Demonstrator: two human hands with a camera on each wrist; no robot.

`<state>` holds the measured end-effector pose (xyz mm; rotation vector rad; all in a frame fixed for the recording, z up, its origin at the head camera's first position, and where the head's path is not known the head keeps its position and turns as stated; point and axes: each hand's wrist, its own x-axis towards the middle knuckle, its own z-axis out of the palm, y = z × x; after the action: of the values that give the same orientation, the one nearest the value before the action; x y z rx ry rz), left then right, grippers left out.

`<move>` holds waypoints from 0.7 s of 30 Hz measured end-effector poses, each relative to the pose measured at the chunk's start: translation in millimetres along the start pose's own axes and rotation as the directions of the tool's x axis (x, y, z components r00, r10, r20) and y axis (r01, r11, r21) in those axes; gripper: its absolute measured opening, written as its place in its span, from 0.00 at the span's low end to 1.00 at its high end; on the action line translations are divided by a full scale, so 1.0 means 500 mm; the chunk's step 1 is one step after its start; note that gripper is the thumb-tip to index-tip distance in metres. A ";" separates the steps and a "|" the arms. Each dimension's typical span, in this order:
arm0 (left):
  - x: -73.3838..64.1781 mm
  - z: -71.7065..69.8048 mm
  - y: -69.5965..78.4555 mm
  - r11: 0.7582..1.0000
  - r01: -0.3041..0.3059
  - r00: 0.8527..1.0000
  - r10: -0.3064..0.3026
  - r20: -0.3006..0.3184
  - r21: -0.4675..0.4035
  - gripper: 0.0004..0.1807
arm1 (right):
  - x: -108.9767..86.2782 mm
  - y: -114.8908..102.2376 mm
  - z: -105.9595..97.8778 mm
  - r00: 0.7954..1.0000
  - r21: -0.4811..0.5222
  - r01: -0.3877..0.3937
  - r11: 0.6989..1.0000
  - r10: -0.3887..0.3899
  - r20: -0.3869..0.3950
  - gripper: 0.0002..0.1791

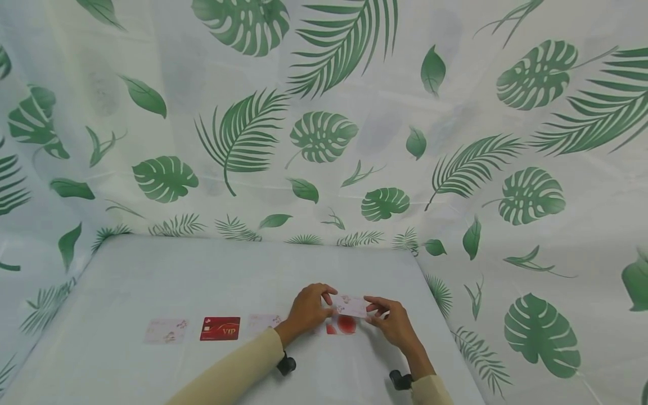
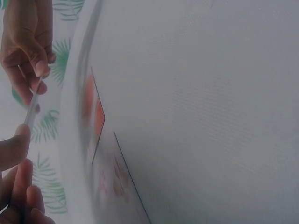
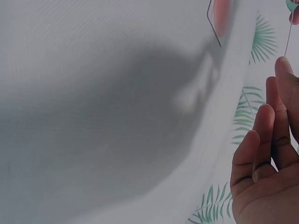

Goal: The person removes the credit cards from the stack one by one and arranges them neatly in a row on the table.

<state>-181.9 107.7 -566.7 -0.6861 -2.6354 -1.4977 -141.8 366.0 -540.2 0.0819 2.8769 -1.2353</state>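
Note:
Between my two hands, a pale card with a small pinkish floral print (image 1: 350,305) is held above the table. My left hand (image 1: 307,309) pinches its left edge and my right hand (image 1: 395,320) pinches its right edge. The left wrist view shows this card (image 2: 33,109) nearly edge-on, off the surface. Below it on the table lies a red and white card (image 1: 345,325), its upper part covered in the head view. Another pale floral card (image 1: 260,322) lies left of my left hand, partly hidden by the hand and forearm.
Farther left on the white table (image 1: 202,270) lie a red VIP card (image 1: 220,329) and a pale floral card (image 1: 167,331), roughly in a row with the others. Leaf-printed white sheeting (image 1: 354,169) rises behind the table and along its sides. Dark wrist cameras (image 1: 286,364) sit below both hands.

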 end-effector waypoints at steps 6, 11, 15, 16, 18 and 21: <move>0.000 0.011 0.004 0.999 -0.018 1.000 0.018 0.001 0.027 0.21 | -0.008 0.015 -0.002 1.000 0.003 -0.009 1.000 0.009 -0.002 0.28; 0.000 0.022 0.011 0.999 -0.025 1.000 0.025 0.001 0.047 0.21 | -0.014 0.027 -0.006 1.000 0.006 -0.018 1.000 0.018 -0.009 0.28; -0.001 0.027 0.018 0.998 -0.001 1.000 0.000 0.014 0.059 0.21 | -0.015 0.035 -0.006 0.999 0.004 -0.047 0.999 0.047 -0.007 0.29; -0.002 0.028 0.019 0.998 0.001 1.000 -0.002 0.016 0.062 0.21 | -0.015 0.037 -0.006 0.998 0.007 -0.057 0.998 0.057 -0.006 0.29; -0.003 0.030 0.021 0.998 0.008 1.000 -0.009 0.021 0.063 0.21 | -0.015 0.039 -0.007 0.998 0.008 -0.062 0.998 0.062 -0.001 0.29; -0.003 0.031 0.022 0.998 -0.004 1.000 0.003 0.027 0.063 0.21 | -0.016 0.042 -0.007 0.998 0.003 -0.067 0.998 0.067 -0.003 0.29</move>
<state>-173.1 124.9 -566.4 -0.7104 -2.6868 -1.4079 -132.8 382.3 -552.6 0.1796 2.8497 -1.2283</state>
